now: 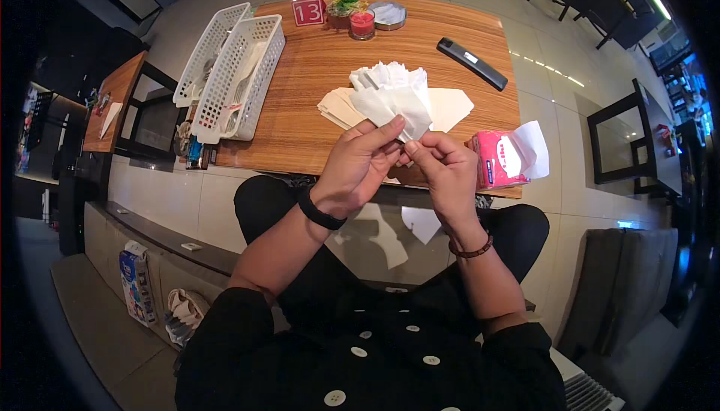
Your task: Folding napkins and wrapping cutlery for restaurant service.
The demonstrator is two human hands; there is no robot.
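A folded white tissue [398,108] is pinched at its lower end between my left hand [364,163] and my right hand [451,169], just over the table's near edge. Thumbs and fingertips of both hands meet close together on it. Directly behind it lies a heap of folded white tissues [388,75]. Cream paper sleeves [450,106] stick out to the right of the heap, and a stack of similar sleeves [337,107] shows on the left. By my right hand stands a pink tissue pack [490,159] with one sheet pulled partly out.
On the wooden table's [315,62] left side sit two white plastic baskets [263,82] [211,54] with cutlery. A number sign [308,12], potted yellow flowers [340,0], a red candle [362,24] and a round tin [389,15] stand at the back. A black phone [478,68] lies right.
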